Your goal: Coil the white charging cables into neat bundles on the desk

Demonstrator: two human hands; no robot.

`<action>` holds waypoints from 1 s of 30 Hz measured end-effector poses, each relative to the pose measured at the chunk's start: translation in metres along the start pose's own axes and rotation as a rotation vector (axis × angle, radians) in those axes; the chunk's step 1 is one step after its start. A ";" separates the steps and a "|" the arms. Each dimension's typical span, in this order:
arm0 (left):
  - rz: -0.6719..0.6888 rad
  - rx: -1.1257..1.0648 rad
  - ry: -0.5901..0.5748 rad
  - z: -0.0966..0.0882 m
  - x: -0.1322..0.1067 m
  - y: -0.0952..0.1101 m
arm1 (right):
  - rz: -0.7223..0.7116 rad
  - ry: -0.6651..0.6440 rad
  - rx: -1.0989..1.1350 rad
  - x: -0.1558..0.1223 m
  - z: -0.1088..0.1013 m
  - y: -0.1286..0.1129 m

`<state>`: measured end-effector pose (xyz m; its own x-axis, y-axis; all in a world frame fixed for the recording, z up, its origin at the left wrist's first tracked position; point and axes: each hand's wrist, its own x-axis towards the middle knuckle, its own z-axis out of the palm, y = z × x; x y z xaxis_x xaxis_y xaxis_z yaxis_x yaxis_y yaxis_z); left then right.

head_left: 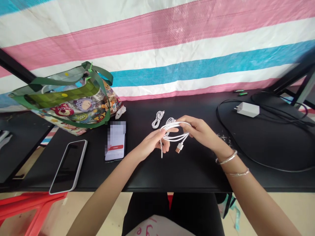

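A white USB cable point(173, 137) is looped into a loose coil above the black table, held between both hands. My left hand point(157, 139) pinches the coil's left side between thumb and fingers, and a short white end hangs down beside it. My right hand point(197, 129) grips the right side of the loops. Below the coil dangles the USB plug point(179, 148). Just behind my hands lie two bundled white cables, one tied with a dark band point(157, 119), the other bundle point(170, 121) partly hidden by the held coil.
A phone with a lit screen point(115, 141) and a white-cased device point(69, 167) lie left on the black table point(147, 178). Behind them stands a cartoon-print bag point(81, 101). On the right are a white charger point(248, 109), a black cord point(231, 139) and two small green batteries point(242, 94).
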<state>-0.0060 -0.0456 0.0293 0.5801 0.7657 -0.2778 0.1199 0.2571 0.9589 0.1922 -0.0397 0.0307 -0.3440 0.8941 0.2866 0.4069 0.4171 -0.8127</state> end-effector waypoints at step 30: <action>0.319 0.824 0.268 -0.011 0.016 0.000 | -0.040 0.233 -0.139 -0.001 0.019 0.004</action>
<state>-0.0057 -0.0267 0.0238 0.4905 0.8656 0.1008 0.5821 -0.4115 0.7013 0.1779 -0.0419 0.0176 -0.1647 0.8829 0.4397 0.5148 0.4572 -0.7252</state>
